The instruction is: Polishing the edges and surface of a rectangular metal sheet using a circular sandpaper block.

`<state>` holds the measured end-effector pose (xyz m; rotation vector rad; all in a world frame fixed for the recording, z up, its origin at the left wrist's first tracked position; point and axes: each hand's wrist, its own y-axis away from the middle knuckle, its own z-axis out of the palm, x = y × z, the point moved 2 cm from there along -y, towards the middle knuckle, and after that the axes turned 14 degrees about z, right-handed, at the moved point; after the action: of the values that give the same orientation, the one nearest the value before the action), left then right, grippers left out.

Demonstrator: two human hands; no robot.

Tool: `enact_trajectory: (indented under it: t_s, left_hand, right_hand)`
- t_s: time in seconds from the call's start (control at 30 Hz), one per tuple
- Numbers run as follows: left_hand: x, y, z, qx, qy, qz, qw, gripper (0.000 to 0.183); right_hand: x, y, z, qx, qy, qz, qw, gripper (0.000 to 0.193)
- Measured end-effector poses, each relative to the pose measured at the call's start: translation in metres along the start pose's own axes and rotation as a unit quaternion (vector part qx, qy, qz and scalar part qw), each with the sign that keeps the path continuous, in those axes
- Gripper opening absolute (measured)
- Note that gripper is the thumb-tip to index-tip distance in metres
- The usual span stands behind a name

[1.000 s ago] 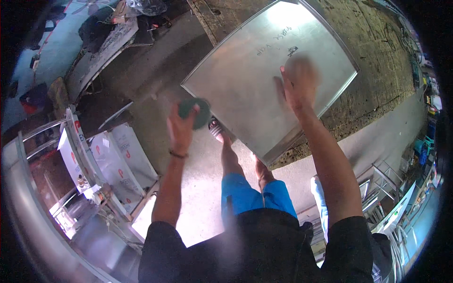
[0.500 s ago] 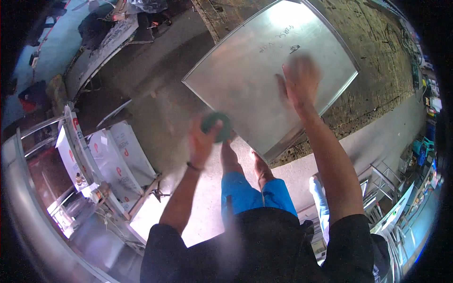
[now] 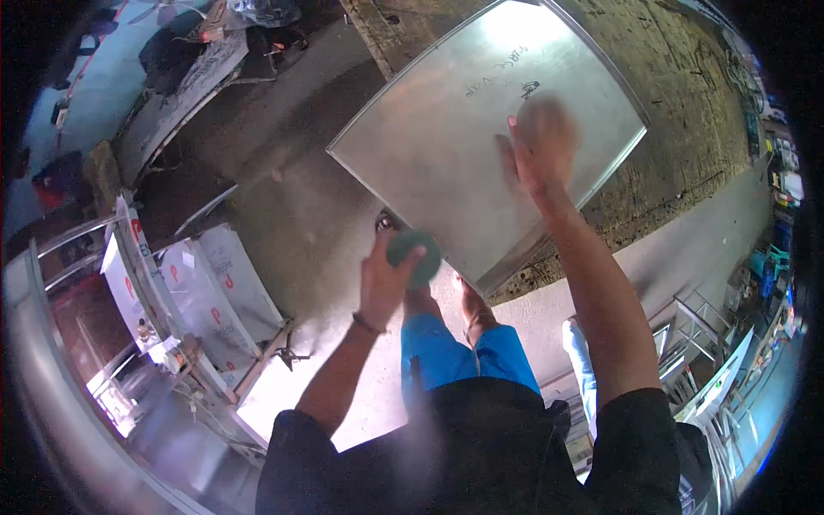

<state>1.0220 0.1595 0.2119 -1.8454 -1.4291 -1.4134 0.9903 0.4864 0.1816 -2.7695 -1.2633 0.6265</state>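
Leftmost on my remote feed, white panels (image 3: pixel 225 266) stand on edge, printed with red emblems and lettering that I leave uncopied. Next, the left hand (image 3: pixel 384 279) is clamped on a green disc (image 3: pixel 429 264), its thumb across the face; I cannot see the fingers behind. The disc, round and without a long axis, is beside the near-left edge of the metal panel (image 3: pixel 429 146); I cannot tell whether they touch. The panel lies slanted, one corner toward the wearer; its far corner meets the upper border, and fisheye bending obscures its long axis. Dark handwriting (image 3: pixel 506 64) crosses its far half, partly washed out by glare. The right hand (image 3: pixel 547 154) is over the panel, thumb apart, fingers too blurred for me to judge their closure or contact. Rightmost, the worn workbench (image 3: pixel 687 112) bears the panel.
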Motion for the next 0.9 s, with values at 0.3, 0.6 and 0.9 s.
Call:
enact_trajectory:
  t_s: [0.3,0.6,0.9]
  left_hand:
    - [-0.016,-0.056,-0.039,0.132,-0.098,0.075,0.984,0.047]
    - [0.003,0.008,0.006,0.048,-0.082,0.096,0.991,0.039]
    - [0.016,0.033,0.034,0.011,-0.03,0.051,0.998,0.042]
  right_hand:
    - [0.005,0.002,-0.001,-0.005,-0.002,-0.005,1.0,0.057]
    - [-0.001,0.001,-0.004,-0.01,-0.015,0.001,1.0,0.056]
    - [-0.003,0.001,-0.004,-0.005,-0.017,-0.004,1.0,0.057]
